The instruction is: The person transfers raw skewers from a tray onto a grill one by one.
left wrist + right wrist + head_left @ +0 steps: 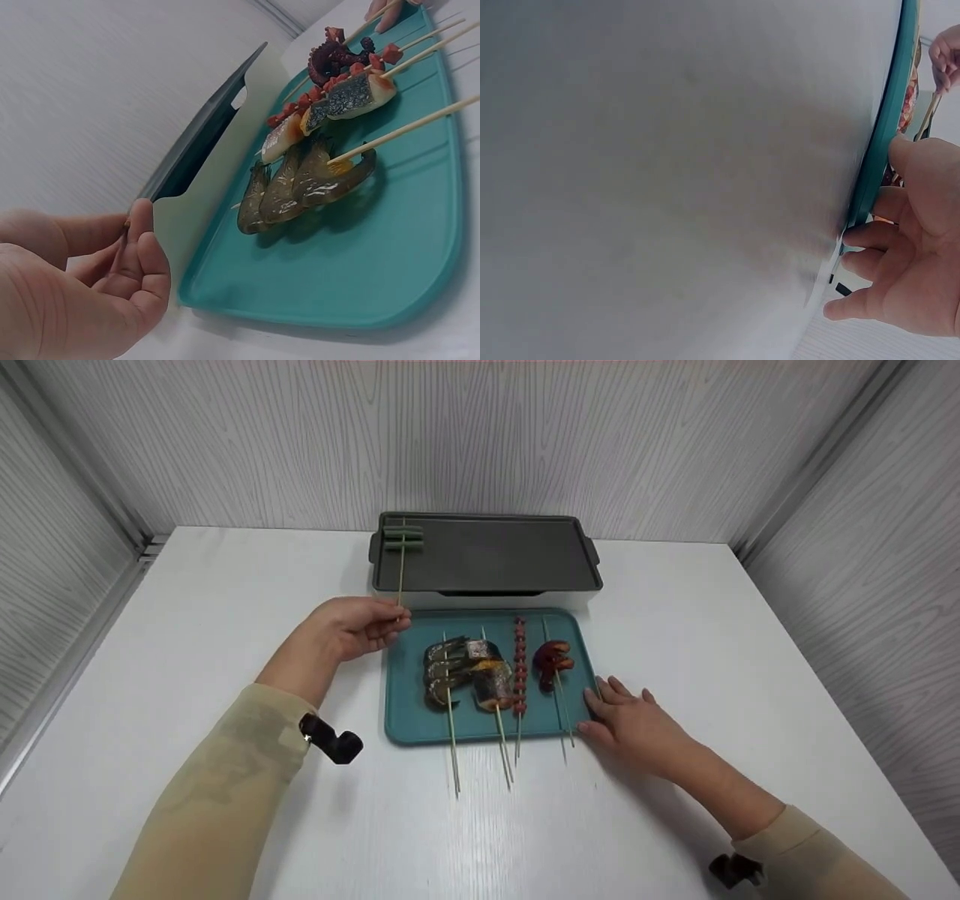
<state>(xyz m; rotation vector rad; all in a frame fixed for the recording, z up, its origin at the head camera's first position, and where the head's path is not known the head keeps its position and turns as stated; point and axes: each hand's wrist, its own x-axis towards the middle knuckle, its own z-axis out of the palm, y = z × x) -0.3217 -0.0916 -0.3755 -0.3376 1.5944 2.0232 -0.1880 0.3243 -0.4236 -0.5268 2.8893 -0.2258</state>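
Observation:
My left hand (360, 626) pinches the lower end of a thin wooden skewer (401, 574) between thumb and fingers. Its far end carries green pieces (403, 538) at the left end of a dark grill plate (495, 555). At the right edge of a teal tray (411, 727), my right hand (637, 727) rests with its fingers spread and its thumb near the front corner. Shrimp (446, 675), fish chunks (493, 686), small red pieces (520, 667) and a dark red octopus (553, 656) lie on the tray on skewers, left to right.
The grill plate tops a white base (420, 600) directly behind the tray, close to the grained back wall (480, 442). Several skewer ends overhang the tray's front edge. The white table (480, 840) extends to both sides, between grey side walls.

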